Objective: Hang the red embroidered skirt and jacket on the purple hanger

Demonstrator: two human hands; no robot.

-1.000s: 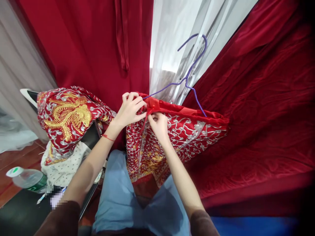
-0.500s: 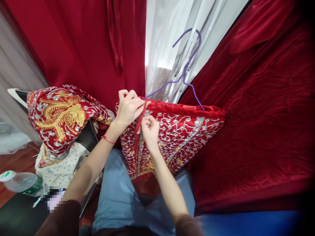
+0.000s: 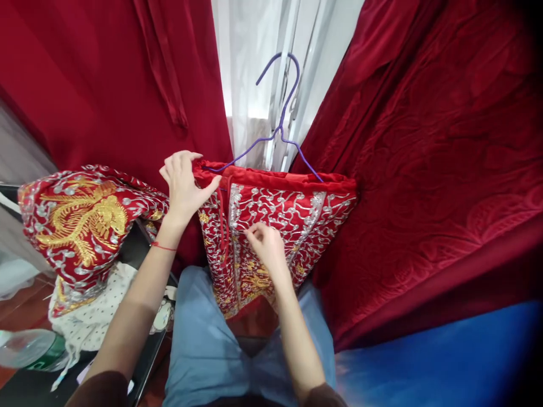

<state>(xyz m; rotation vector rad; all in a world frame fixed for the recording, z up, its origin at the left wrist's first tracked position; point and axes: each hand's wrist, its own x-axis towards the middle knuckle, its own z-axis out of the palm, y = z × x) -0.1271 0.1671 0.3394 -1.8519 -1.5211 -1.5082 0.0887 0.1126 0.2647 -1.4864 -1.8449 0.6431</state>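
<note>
A red garment [image 3: 292,217] with silver and gold embroidery hangs folded over a purple wire hanger [image 3: 278,121] in front of me, above my lap in blue trousers. My left hand [image 3: 183,183] holds the garment's top left corner at the hanger's end, thumb against the red edge, fingers partly spread. My right hand [image 3: 265,246] rests lower on the embroidered front, fingers curled and pinching the cloth. A thin red cord [image 3: 224,217] hangs down the front between my hands.
A second embroidered red garment [image 3: 80,217] lies draped over a dark chair at the left, above white dotted fabric [image 3: 91,316]. A plastic bottle [image 3: 29,350] lies at the lower left. Red velvet curtains [image 3: 424,158] and white sheer curtain [image 3: 254,68] stand behind.
My right hand has dropped from the top edge down onto the embroidered front. My left hand let go of the cord and shifted to the corner. The view swung right.
</note>
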